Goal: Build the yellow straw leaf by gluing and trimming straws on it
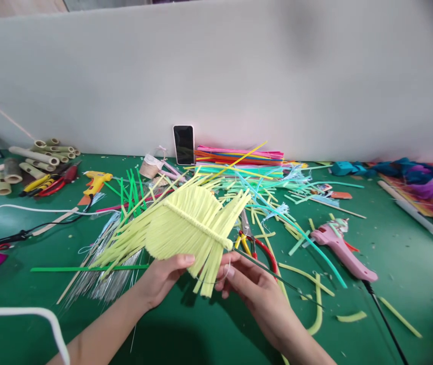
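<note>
A pale yellow leaf shape [186, 225] made of fuzzy pipe cleaners is held up above the table. A thick wrapped rib runs across it, and loose strip ends fan out on both sides. My left hand [169, 276] is closed on its lower edge, thumb on top. From the rib's lower end a dark, thin stem [277, 274] slants down to the right, passing over my right hand. My right hand [249, 281] pinches a fine wire [216, 280] that curves under the loose strip ends. Its fingertips are close to the rib's end.
Red-handled scissors [265, 253] lie behind my right hand. A pink glue gun [344, 251] is at right, a yellow one [97, 182] at left near pliers [59, 182] and bamboo tubes [41, 157]. Pipe cleaners [239, 157] and a phone [184, 144] are at the back wall.
</note>
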The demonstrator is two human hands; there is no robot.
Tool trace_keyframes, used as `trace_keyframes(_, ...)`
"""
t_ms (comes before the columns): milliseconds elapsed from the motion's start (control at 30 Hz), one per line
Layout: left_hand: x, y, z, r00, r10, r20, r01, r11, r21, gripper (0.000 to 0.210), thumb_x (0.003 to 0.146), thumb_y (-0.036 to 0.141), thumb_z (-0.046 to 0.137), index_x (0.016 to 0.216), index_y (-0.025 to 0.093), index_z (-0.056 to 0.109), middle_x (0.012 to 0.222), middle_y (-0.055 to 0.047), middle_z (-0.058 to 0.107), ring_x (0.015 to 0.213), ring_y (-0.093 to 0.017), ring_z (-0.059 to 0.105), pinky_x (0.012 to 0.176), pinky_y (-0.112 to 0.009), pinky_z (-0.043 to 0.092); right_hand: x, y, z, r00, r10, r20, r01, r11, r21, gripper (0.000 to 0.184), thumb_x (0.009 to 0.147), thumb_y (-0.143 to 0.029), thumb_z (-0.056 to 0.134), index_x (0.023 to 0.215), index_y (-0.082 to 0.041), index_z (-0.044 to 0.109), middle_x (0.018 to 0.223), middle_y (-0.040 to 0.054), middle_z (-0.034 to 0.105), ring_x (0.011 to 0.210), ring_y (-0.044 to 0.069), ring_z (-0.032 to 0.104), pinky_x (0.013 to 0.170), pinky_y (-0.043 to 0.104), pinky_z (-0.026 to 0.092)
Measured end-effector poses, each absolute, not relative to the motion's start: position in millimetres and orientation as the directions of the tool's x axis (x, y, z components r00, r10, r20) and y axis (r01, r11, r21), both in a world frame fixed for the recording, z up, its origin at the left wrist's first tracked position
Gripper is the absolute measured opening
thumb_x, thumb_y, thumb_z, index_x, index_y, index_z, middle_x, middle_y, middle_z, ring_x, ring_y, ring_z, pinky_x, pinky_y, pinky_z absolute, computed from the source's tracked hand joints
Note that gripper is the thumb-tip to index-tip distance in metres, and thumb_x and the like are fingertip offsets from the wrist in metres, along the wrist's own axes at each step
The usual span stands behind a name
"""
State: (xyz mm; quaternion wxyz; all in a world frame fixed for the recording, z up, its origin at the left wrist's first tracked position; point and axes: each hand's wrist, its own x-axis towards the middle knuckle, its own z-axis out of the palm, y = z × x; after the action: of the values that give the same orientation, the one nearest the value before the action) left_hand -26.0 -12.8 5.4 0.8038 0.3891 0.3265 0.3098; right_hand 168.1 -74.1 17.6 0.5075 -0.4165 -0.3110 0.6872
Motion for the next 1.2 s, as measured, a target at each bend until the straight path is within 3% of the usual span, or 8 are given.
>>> trace_keyframes(133,-24.9,-16.9,8.3,0.635,0.731,-0.251,-0.202,0.471,0.859,0.031,0.082,0.035,0.069,0.102,0.012,0.076,0.090,-0.013,0.076,0.088,-0.030,0.069,0.079,-0.041,0.053,166.6,-74.0,14.7,-0.185,0.935,-0.302,-0.407,-0.352,-0.843,0.040,0.071,-0.049,0.084,0.084,-0.015,0.066,0.072,-0.0008,0.066,0.063,0.010,0.062,0.061,0.022,0.051)
trace_keyframes(333,-22.3,-21.2,3.1,0.747,0.636,-0.193,-0.194,0.486,0.852,0.030,0.087,0.038,0.064,0.080,0.011,0.076,0.071,-0.010,0.072,0.067,-0.023,0.067,0.067,-0.035,0.053,162.6,-75.3,10.8,-0.296,0.893,-0.339,-0.342,-0.431,-0.835,0.048,0.067,-0.058,0.082,0.070,-0.015,0.062,0.059,0.0002,0.066,0.053,0.009,0.060,0.052,0.020,0.045)
trace_keyframes(567,-18.9,-20.2,8.8,0.843,0.500,-0.197,-0.125,0.538,0.833,0.037,0.090,0.044,0.057,0.087,0.012,0.075,0.083,-0.012,0.074,0.082,-0.027,0.069,0.081,-0.038,0.051,162.0,-72.9,13.9,-0.255,0.900,-0.354,-0.332,-0.425,-0.842,0.046,0.061,-0.053,0.088,0.069,-0.014,0.065,0.056,-0.0005,0.066,0.052,0.009,0.060,0.053,0.020,0.046)
trace_keyframes(867,-19.6,-18.7,10.6,0.839,0.511,-0.189,-0.091,0.475,0.875,0.036,0.093,0.040,0.052,0.087,0.012,0.075,0.084,-0.012,0.073,0.084,-0.026,0.066,0.085,-0.039,0.047,159.1,-73.3,16.4,-0.220,0.915,-0.339,-0.331,-0.397,-0.856,0.044,0.074,-0.054,0.079,0.069,-0.014,0.063,0.056,0.0008,0.067,0.049,0.008,0.058,0.054,0.020,0.046)
trace_keyframes(1000,-18.1,-19.9,14.6,0.829,0.506,-0.238,-0.079,0.527,0.846,0.040,0.091,0.043,0.053,0.082,0.012,0.076,0.082,-0.013,0.073,0.086,-0.029,0.066,0.087,-0.040,0.047,160.1,-73.1,17.2,-0.205,0.926,-0.316,-0.314,-0.368,-0.875,0.044,0.078,-0.055,0.076,0.068,-0.015,0.061,0.055,0.0010,0.066,0.049,0.009,0.058,0.055,0.021,0.047)
trace_keyframes(1067,-18.1,-20.3,12.7,0.815,0.507,-0.282,-0.100,0.602,0.793,0.043,0.088,0.048,0.056,0.081,0.011,0.077,0.080,-0.013,0.073,0.084,-0.030,0.067,0.087,-0.042,0.047,161.4,-73.5,16.9,-0.197,0.944,-0.264,-0.292,-0.314,-0.903,0.044,0.083,-0.056,0.071,0.068,-0.015,0.062,0.057,0.0016,0.066,0.053,0.010,0.060,0.057,0.022,0.049)
trace_keyframes(1200,-20.4,-19.1,4.8,0.627,0.662,-0.411,-0.191,0.642,0.742,0.036,0.075,0.047,0.075,0.088,0.013,0.078,0.085,-0.010,0.075,0.084,-0.025,0.065,0.084,-0.037,0.047,163.5,-76.8,14.4,-0.042,0.995,-0.087,-0.216,-0.094,-0.972,0.027,0.090,-0.045,0.067,0.086,-0.018,0.066,0.070,0.0002,0.067,0.060,0.011,0.063,0.059,0.022,0.052)
